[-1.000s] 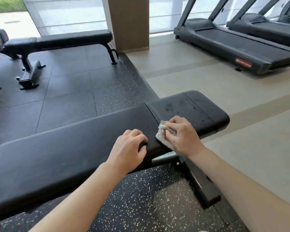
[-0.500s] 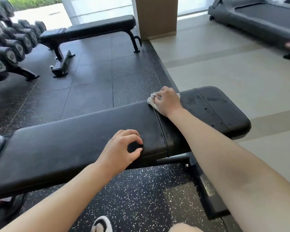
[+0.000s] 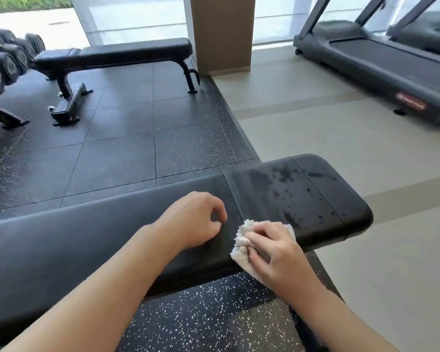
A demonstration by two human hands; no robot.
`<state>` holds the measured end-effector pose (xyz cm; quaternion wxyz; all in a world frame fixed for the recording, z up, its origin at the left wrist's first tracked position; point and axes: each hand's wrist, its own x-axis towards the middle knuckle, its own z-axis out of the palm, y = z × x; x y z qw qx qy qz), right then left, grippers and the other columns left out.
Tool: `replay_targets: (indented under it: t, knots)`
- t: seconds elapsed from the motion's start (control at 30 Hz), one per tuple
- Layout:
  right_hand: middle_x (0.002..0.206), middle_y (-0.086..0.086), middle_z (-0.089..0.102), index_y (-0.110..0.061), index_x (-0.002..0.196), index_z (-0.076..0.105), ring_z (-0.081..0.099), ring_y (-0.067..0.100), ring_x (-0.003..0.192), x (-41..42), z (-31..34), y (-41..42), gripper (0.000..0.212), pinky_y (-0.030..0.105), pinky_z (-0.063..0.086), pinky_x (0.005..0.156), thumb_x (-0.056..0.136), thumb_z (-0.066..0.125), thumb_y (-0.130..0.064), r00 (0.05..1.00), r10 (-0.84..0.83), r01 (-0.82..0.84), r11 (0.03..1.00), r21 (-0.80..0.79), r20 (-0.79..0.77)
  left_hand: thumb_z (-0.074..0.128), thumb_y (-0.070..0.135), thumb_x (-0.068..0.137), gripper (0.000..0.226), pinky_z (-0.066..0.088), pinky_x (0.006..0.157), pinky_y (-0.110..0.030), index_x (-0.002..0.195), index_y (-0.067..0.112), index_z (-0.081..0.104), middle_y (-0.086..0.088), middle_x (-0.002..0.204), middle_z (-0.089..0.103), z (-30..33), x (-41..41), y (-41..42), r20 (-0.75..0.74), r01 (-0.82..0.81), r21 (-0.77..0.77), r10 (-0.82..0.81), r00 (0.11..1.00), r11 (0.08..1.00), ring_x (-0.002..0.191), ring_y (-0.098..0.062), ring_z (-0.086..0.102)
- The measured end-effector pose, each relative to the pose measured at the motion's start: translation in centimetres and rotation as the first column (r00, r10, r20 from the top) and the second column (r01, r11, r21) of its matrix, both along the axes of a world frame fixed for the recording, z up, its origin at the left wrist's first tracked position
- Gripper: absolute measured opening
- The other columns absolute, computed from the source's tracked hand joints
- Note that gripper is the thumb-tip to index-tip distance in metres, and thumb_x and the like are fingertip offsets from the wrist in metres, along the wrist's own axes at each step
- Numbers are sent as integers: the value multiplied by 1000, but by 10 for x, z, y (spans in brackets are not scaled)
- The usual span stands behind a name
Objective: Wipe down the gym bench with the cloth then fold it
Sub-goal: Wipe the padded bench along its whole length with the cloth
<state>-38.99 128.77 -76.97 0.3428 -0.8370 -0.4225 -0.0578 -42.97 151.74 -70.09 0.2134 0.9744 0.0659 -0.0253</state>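
Cloth (image 3: pixel 241 246), white and bunched, sits at the near edge of the gym bench (image 3: pixel 87 240), just right of the seam between the long back pad and the shorter seat pad. Part of it hangs over the near edge toward the floor. Right hand (image 3: pixel 274 252) lies on top of it, fingers curled into the fabric and bunching it: grip clamped on the cloth, knuckles up, pressing it against the worktop.

Left hand (image 3: pixel 191 222) rests on the long pad just left of the seam, near the right hand but not touching it. Fingers loosely curled with the thumb close to the fingertips, holding nothing. Both forearms are bare and come in from the bottom of the view.

Seat pad shows dark wet blotches and scattered droplets (image 3: pixel 287 196), mostly toward the far side and the right end. Long pad looks matte and even.

Bench stands on black rubber floor tiles (image 3: pixel 117 148) speckled white; the right end reaches over pale flooring (image 3: pixel 315 138) with darker bands.

Background: a second flat bench (image 3: pixel 127 53) on the tiles, a rack of dumbbells (image 3: pixel 8 62) at far left, a tan pillar (image 3: pixel 221 31), and a treadmill (image 3: pixel 381 59) at upper right, with another partly visible behind it. Windows run along the far wall.
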Motion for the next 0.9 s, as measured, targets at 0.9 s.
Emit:
replay_targets:
  t: [0.9]
  knots:
    - [106,-12,61,-28,99,79,55,14,101,43,7,56,16,28,39,95,92,65,-26,989,-143,139,987,-83,-47,73,23,82,26,42,86,-24,106,33,74,6,105,63,-19,43,54,38,52,21,-53,998,998,95,-14,57]
